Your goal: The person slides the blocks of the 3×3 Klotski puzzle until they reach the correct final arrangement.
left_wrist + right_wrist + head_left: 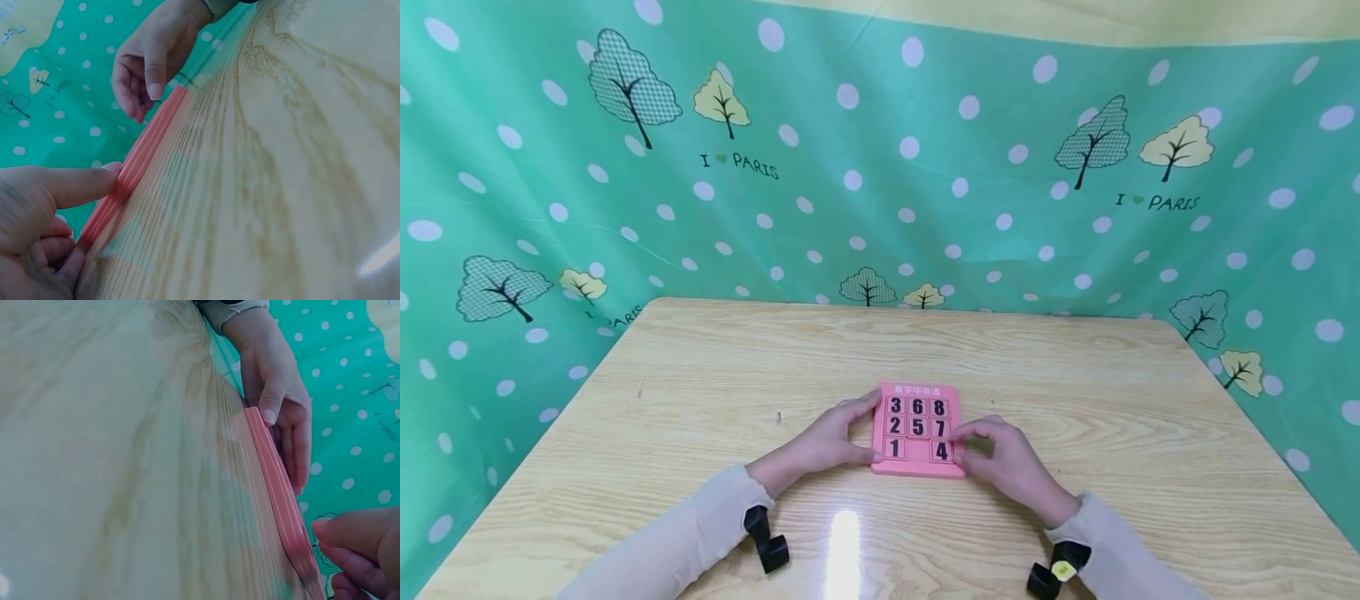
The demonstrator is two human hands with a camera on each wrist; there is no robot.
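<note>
A pink number sliding puzzle [917, 468] lies flat on the table, its tiles reading 3 6 8, 2 5 7, then 1, a bare slot and 4. At its left side my left hand [829, 435] holds the frame, thumb by the lower corner and fingers up the edge. My right hand [1006, 457] is at the right side, the index fingertip at the 7 tile [941, 428] and the thumb beside the 4 tile [942, 451]. Seen from the right wrist, the right thumb [350, 534] is bent just over the puzzle's rim [281, 494].
The wooden table [760, 350] spreads around the puzzle, with a bright light reflection in front. A green dotted curtain [910, 200] with trees hangs behind and along both sides. Black camera straps [766, 537] circle both sleeved wrists.
</note>
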